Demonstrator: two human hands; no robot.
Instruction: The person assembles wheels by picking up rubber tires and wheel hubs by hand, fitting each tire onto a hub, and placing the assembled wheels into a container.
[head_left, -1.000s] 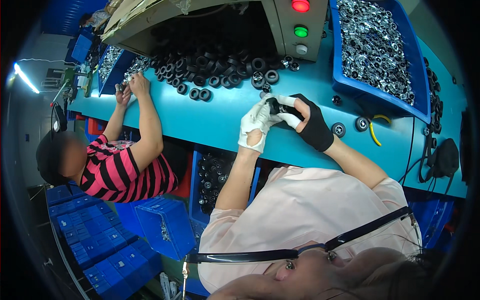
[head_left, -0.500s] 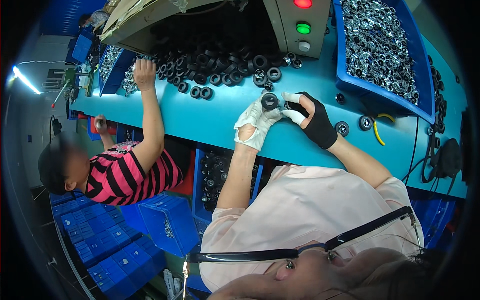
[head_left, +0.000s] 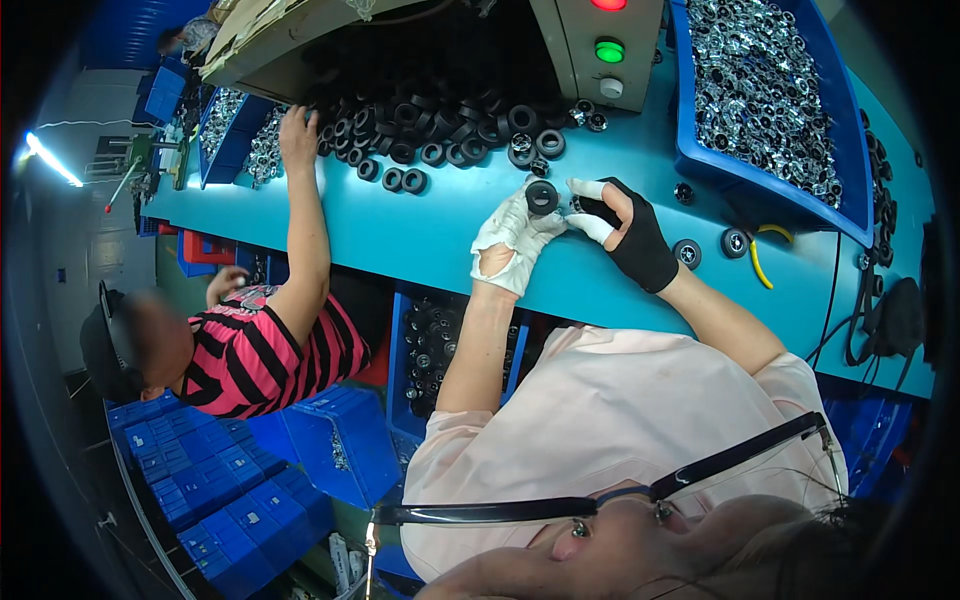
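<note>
"Trouble likely?"

"Possibly. The white-gloved left hand (head_left: 513, 240) has its fingers wrapped around a black rubber ring (head_left: 543, 210) above the turquoise table (head_left: 400, 225); a loose pinch could let it drop."

"Anything else?"

"The black-gloved right hand (head_left: 635, 245) is half curled beside it; whether its fingers grip anything, I cannot tell. Crowding might knock the ring."

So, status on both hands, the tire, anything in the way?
Left hand holding black tire. Right hand close beside it, grip unclear. Small hub just beyond left hand, not between hands.

tube lt (head_left: 54, 161) glares far l, edges warped.
</note>
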